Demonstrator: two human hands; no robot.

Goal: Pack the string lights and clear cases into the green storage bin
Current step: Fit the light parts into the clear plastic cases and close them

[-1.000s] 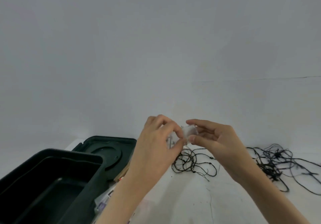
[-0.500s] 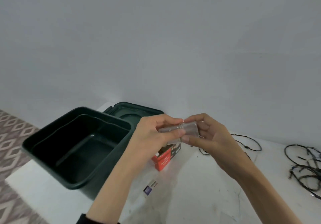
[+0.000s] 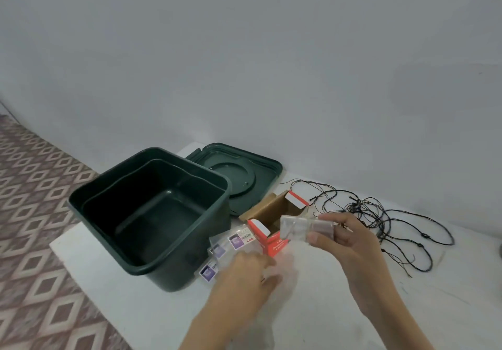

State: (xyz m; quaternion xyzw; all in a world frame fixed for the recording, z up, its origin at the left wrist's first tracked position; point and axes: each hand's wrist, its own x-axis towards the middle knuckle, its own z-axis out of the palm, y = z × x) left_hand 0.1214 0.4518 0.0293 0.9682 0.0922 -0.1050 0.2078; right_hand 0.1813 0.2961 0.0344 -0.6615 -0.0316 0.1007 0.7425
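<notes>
The dark green storage bin (image 3: 179,264) stands open and empty on the left of the white table (image 3: 130,311). My right hand (image 3: 350,243) pinches a clear case (image 3: 301,227) in the air above an opened red box (image 3: 274,227). Lower down, my left hand (image 3: 244,276) is blurred beside several flat clear cases with purple labels (image 3: 231,241) that lie against the bin's right side. A faint translucent smear shows at its fingers, and whether it holds anything is unclear. The black string lights (image 3: 380,214) lie tangled on the table to the right.
The bin's green lid (image 3: 239,176) lies flat behind the bin, near the grey wall. The table's left edge drops to a patterned floor (image 3: 35,214).
The view has tilted down and left. My left hand has let go of the clear case and dropped toward the table, while my right hand keeps the case.
</notes>
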